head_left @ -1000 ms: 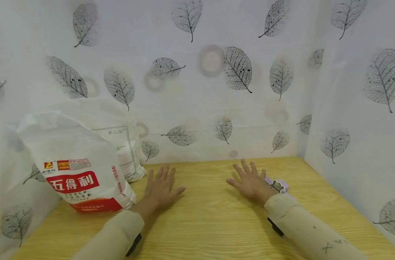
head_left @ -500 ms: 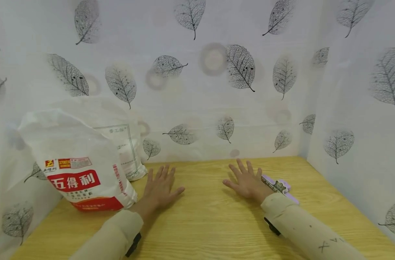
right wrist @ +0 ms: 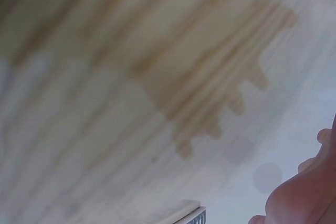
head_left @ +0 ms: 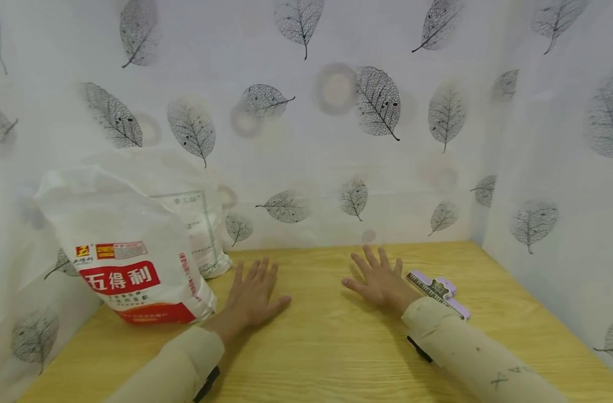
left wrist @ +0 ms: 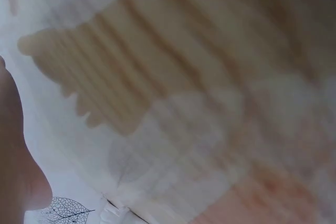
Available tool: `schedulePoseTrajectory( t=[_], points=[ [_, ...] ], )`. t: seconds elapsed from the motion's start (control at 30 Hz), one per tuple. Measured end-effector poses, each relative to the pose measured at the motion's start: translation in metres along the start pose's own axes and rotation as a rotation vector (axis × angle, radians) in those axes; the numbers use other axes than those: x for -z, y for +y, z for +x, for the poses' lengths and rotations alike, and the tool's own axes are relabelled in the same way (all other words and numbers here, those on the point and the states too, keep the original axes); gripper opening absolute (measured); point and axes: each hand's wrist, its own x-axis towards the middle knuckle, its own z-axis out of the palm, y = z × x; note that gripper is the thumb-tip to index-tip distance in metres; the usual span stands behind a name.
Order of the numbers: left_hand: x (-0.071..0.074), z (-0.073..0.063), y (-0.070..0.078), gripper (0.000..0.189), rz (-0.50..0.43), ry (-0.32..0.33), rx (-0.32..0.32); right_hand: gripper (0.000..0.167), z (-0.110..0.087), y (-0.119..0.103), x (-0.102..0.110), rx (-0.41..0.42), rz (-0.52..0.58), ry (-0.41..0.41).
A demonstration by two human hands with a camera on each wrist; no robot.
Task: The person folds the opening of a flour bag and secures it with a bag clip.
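Observation:
In the head view my left hand [head_left: 253, 294] lies palm down at the wooden table, fingers straight and spread. Just left of it stands a large white flour bag [head_left: 125, 224] with red printed panels. My right hand [head_left: 380, 284], also palm down with spread fingers, is at the table's right half. Close to its right side lies a purple clip [head_left: 439, 291] with a piano-key strip and a dark bear-like ornament. Neither hand holds anything. Part of the left hand [left wrist: 18, 156] shows in the left wrist view, part of the right hand [right wrist: 304, 187] in the right one.
A second white bag [head_left: 197, 229] with a green-lined print stands behind the flour bag. White sheeting [head_left: 306, 145] printed with dark leaves encloses the back and sides of the wooden table [head_left: 316, 347].
My right hand has slid slightly left, away from the purple clip, so more of the clip shows. The left hand has stayed about where it was, and the head view has shifted a little.

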Motion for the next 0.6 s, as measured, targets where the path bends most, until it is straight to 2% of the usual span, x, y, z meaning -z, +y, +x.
schedulePoseTrajectory(
  t=[0.1,0.3,0.47,0.6],
  points=[
    [0.0002,-0.0012,0.0006,0.092,0.007,-0.005,0.010,0.086,0.0014,-0.0005,-0.0029,0.012,0.008,-0.003],
    [0.0012,-0.0032,0.0003,0.090,0.001,0.023,0.011,0.087,0.0018,-0.0024,-0.0029,0.011,-0.001,0.003],
    [0.0029,-0.0049,0.0026,0.090,-0.005,0.002,-0.001,0.087,0.0002,-0.0040,0.0000,0.023,0.004,-0.006],
    [0.0037,-0.0059,0.0041,0.090,-0.009,0.014,-0.001,0.088,-0.0001,-0.0031,0.0002,0.029,0.020,0.026]
  ],
)
